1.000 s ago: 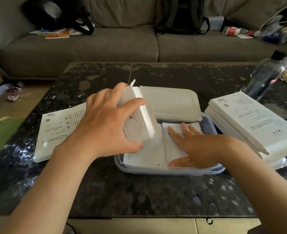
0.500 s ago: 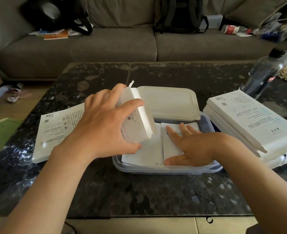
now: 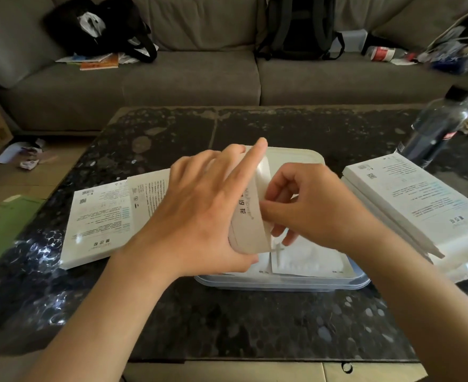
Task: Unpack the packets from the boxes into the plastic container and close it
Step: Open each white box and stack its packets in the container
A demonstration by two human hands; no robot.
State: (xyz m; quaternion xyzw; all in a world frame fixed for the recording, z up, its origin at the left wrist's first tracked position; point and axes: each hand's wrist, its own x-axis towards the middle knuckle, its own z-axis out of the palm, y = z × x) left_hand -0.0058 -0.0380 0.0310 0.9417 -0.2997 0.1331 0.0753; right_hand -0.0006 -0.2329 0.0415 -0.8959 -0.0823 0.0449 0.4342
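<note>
Now | left hand (image 3: pixel 199 216) grip holds box (image 3: pixel 248 216) above container (image 3: pixel 282 284) rim | right hand (image 3: pixel 310 208) grip pinches box's open edge

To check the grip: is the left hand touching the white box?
Touching. Head view shows the left hand gripping the white box, fingers over its top, thumb beneath.

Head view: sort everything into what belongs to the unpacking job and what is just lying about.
Job: left hand gripping the held box; right hand at its open end; packets in the plastic container; lid; boxes on the right; boxes on the left.
Lying about: bottle; backpack; black bag; books.
</note>
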